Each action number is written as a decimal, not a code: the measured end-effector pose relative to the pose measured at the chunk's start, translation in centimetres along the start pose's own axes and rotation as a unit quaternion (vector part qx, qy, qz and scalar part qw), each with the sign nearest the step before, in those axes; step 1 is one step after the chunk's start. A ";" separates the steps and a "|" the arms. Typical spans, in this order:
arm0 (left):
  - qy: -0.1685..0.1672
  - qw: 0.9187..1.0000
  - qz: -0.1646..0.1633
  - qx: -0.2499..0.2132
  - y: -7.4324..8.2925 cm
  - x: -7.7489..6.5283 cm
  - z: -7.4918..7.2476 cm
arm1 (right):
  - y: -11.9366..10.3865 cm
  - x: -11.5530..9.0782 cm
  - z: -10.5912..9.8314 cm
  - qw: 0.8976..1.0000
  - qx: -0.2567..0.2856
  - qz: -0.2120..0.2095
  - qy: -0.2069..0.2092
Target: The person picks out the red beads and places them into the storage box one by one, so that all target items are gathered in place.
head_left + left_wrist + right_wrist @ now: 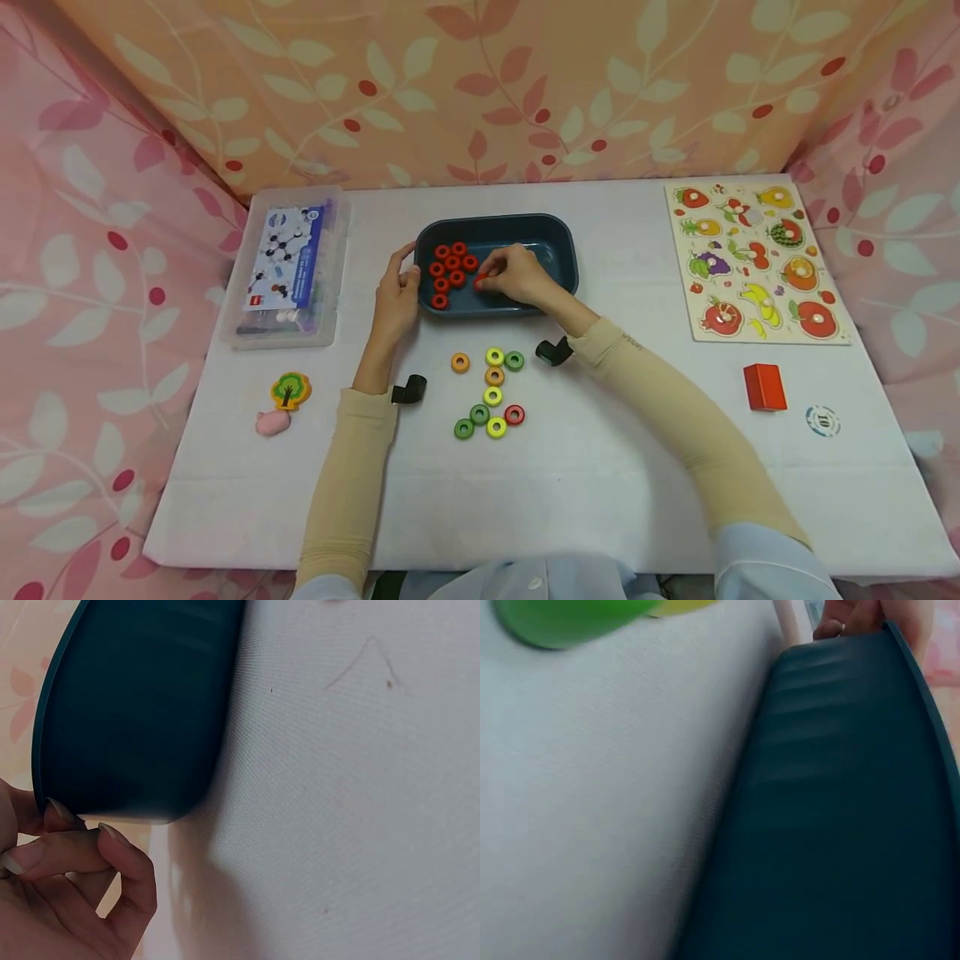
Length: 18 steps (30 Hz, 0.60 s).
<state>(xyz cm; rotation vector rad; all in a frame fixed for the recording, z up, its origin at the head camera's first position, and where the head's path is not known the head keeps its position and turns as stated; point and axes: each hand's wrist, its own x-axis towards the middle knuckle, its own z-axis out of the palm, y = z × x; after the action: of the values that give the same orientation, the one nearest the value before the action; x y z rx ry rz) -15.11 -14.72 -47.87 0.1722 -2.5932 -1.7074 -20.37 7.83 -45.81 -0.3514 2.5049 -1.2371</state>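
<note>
A dark blue tray (pixel 551 250) stands on the table with several red rings (pixel 452 262) gathered in its left half. At its left end, my left hand (pixel 397 296) grips the rim; the left wrist view shows curled fingers (pixel 127 862) close against the tray wall (pixel 135 712). My right hand (pixel 517 275) reaches inside the tray, and its thumb and forefinger pinch a red ring (pixel 481 279). In the right wrist view the tray's side (pixel 840 787) hides that hand. Below the tray lie several loose rings: yellow (pixel 492 396), green (pixel 479 414), orange (pixel 460 362) and one red (pixel 514 415).
On the left are a clear plastic case (pixel 322 275), a tree piece (pixel 290 390) and a pink pig-like piece (pixel 273 422). A fruit puzzle board (pixel 757 258), a red block (pixel 765 387) and a round chip (pixel 822 421) lie on the right. Patterned curtains (pixel 480 92) surround the table.
</note>
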 end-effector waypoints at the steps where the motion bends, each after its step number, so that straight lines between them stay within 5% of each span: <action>1: 0.000 1.000 0.000 -0.001 0.0 0.0 0.0 | 0.0 0.2 0.1 1.000 -0.001 0.006 0.000; 9: 0.000 1.000 0.002 0.000 0.2 -0.1 0.0 | 0.3 1.2 0.2 0.998 0.050 0.026 0.028; 18: 0.001 1.000 0.004 -0.002 0.3 -0.2 -0.1 | 0.2 0.3 -0.4 0.993 0.108 -0.025 0.036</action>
<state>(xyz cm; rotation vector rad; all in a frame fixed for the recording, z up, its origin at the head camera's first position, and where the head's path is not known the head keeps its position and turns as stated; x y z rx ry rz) -14.90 -14.63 -47.54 0.1626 -2.5855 -1.7087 -20.83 8.11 -45.81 -0.3242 2.4030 -1.5484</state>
